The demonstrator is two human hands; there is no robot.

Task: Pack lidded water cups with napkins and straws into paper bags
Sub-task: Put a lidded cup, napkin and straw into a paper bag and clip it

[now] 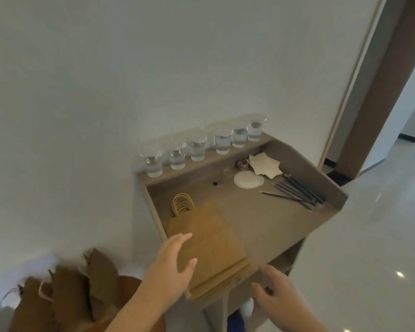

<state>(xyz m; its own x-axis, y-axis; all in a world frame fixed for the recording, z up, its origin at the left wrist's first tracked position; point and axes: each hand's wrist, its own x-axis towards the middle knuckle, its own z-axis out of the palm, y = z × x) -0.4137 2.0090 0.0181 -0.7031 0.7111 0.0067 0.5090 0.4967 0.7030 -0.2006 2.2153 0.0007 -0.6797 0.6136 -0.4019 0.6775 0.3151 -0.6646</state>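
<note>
Grey bench (pixel 261 224) by white wall (pixel 106 92): hovering over bags (pixel 213 236), left hand (pixel 175 262) spread flat, right hand (pixel 276 291) loosely curled, empty; ideally pinning the rest while peeling off one.

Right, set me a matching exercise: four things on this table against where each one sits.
Things:
1 water cups
2 straws
3 flat paper bags
4 napkins

Places:
A beneath the left hand
B in a row on the raised ledge by the wall
C along the right side
D back right corner, below the ledge

Pairs: 1-B, 2-C, 3-A, 4-D
</note>
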